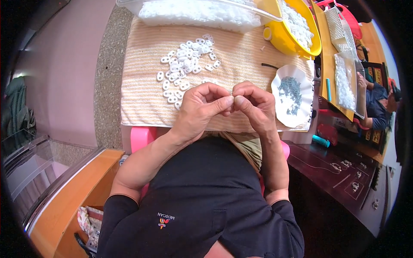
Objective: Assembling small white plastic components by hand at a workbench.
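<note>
Over the near edge of a striped towel [142, 77], my left hand [200, 107] and my right hand [258, 105] meet, thumbs and forefingers pinched tip to tip. Whatever they hold between them is too small and too covered to make out. Just beyond my left hand lies a loose pile of small white plastic pieces [185, 60], oval, each with two holes. To the right of my right hand stands a white scalloped dish [304, 92] with many tiny dark metallic parts [290, 88] in it.
A clear bin [198, 13] of white pieces stands at the far edge, beside a yellow basin [316, 41] filled likewise. A short black strip [269, 66] lies near the dish. At right, another person [378, 103] sits by a tray of white pieces [344, 81].
</note>
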`<action>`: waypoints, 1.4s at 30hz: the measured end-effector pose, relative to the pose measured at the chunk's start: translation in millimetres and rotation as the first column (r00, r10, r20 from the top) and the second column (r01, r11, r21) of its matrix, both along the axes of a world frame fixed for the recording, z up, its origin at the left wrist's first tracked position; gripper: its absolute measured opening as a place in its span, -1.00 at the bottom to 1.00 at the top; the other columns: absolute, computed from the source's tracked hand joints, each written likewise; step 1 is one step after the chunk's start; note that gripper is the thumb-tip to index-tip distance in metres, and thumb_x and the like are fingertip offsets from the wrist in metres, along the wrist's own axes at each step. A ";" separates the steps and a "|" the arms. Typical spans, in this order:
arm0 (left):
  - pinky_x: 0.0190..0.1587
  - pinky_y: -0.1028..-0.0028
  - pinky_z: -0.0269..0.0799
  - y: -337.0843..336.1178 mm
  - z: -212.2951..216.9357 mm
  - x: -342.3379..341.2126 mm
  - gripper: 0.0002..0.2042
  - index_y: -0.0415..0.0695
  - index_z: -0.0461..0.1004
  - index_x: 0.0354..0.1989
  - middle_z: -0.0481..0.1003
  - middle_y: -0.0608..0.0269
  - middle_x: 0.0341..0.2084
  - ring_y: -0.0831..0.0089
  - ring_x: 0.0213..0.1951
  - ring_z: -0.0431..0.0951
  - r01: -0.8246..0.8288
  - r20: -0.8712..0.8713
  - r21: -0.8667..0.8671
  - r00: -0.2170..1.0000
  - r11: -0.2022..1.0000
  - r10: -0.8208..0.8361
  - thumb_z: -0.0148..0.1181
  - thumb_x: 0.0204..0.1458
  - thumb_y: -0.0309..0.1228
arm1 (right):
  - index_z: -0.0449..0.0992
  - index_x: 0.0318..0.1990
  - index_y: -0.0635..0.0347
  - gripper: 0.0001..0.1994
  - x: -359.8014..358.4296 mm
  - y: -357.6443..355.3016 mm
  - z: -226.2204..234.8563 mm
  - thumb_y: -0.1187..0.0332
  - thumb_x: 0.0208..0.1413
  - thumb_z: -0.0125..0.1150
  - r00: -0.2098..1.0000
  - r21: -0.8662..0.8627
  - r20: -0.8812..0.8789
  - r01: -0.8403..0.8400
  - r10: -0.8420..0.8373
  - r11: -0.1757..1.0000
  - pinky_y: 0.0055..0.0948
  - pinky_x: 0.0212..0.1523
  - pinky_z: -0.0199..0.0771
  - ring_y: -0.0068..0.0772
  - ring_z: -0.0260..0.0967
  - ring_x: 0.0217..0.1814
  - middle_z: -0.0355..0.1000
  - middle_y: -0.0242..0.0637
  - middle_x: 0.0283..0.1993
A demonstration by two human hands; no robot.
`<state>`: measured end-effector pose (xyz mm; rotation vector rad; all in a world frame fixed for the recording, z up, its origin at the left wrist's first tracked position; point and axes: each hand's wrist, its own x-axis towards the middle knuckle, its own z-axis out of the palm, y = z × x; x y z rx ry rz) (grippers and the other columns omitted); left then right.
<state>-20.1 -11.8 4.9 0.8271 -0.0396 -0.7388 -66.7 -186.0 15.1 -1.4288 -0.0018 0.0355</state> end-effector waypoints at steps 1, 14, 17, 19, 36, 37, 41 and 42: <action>-0.29 0.59 0.45 -0.1 -0.3 0.1 -0.89 -0.28 0.48 -0.28 0.52 0.24 -0.46 0.57 -0.40 0.50 0.000 -0.001 0.001 1.000 1.000 0.000 0.23 0.07 -0.51 | 0.47 -0.20 0.41 -0.89 0.2 0.7 -0.1 0.53 0.15 0.15 1.000 0.001 -0.001 0.000 0.000 1.000 -0.52 -0.24 0.52 -0.47 0.40 -0.24 0.38 -0.20 -0.17; -0.16 0.53 0.56 0.6 -1.3 1.1 -0.80 -0.30 0.48 -0.11 0.56 0.16 -0.31 0.50 -0.31 0.58 0.001 -0.092 0.006 0.996 1.000 0.000 0.18 0.09 -0.55 | 0.48 -0.23 0.35 -0.90 0.3 0.1 -12.0 0.48 0.19 0.14 0.997 0.033 -0.007 0.076 -0.075 0.997 -0.62 -0.21 0.48 -0.61 0.40 -0.22 0.40 -0.32 -0.18; -0.17 0.54 0.55 0.4 -1.2 1.1 -0.80 -0.32 0.48 -0.11 0.56 0.15 -0.31 0.51 -0.31 0.58 0.004 -0.110 0.011 0.994 1.000 -0.003 0.19 0.09 -0.56 | 0.48 -0.23 0.36 -0.91 0.3 0.8 -13.8 0.49 0.19 0.14 0.997 0.033 -0.003 0.080 -0.080 0.996 -0.62 -0.21 0.48 -0.61 0.39 -0.22 0.40 -0.33 -0.18; -0.17 0.55 0.55 0.2 -1.2 1.2 -0.80 -0.32 0.48 -0.11 0.56 0.15 -0.31 0.51 -0.31 0.58 0.007 -0.113 0.016 0.994 1.000 -0.005 0.19 0.09 -0.56 | 0.48 -0.23 0.36 -0.91 0.2 1.3 -15.7 0.50 0.19 0.14 0.997 0.029 0.003 0.083 -0.083 0.996 -0.63 -0.22 0.48 -0.62 0.39 -0.23 0.40 -0.33 -0.19; -0.20 0.58 0.54 -0.4 0.0 -0.5 -0.80 -0.34 0.50 -0.13 0.57 0.14 -0.32 0.54 -0.33 0.57 -0.008 -0.092 0.065 0.996 0.998 0.014 0.20 0.08 -0.56 | 0.50 -0.26 0.37 -0.91 -0.6 1.7 -21.2 0.50 0.15 0.19 0.990 -0.104 0.093 0.118 -0.109 0.988 -0.62 -0.24 0.36 -0.57 0.33 -0.24 0.40 -0.28 -0.23; -0.20 0.58 0.54 -0.3 -0.6 -0.8 -0.80 -0.34 0.50 -0.13 0.57 0.14 -0.32 0.54 -0.33 0.57 -0.009 -0.092 0.066 0.996 0.998 0.015 0.20 0.08 -0.56 | 0.50 -0.26 0.37 -0.91 -0.8 2.6 -20.7 0.50 0.15 0.19 0.990 -0.104 0.093 0.117 -0.108 0.988 -0.62 -0.24 0.36 -0.57 0.33 -0.24 0.40 -0.28 -0.23; -0.20 0.58 0.54 0.0 -3.9 -1.8 -0.80 -0.35 0.51 -0.14 0.57 0.13 -0.33 0.53 -0.33 0.58 -0.026 -0.090 0.069 0.995 0.997 0.032 0.22 0.07 -0.55 | 0.51 -0.27 0.37 -0.93 -1.4 5.4 -17.6 0.53 0.14 0.18 0.990 -0.120 0.076 0.128 -0.119 0.984 -0.63 -0.20 0.36 -0.57 0.35 -0.23 0.42 -0.29 -0.23; -0.20 0.58 0.54 0.1 -4.2 -1.9 -0.80 -0.35 0.51 -0.14 0.57 0.13 -0.33 0.53 -0.34 0.58 -0.031 -0.085 0.069 0.996 0.997 0.037 0.22 0.07 -0.56 | 0.51 -0.29 0.36 -0.94 -1.3 5.6 -17.4 0.54 0.14 0.17 0.990 -0.139 0.082 0.126 -0.115 0.982 -0.64 -0.18 0.38 -0.58 0.36 -0.22 0.43 -0.30 -0.24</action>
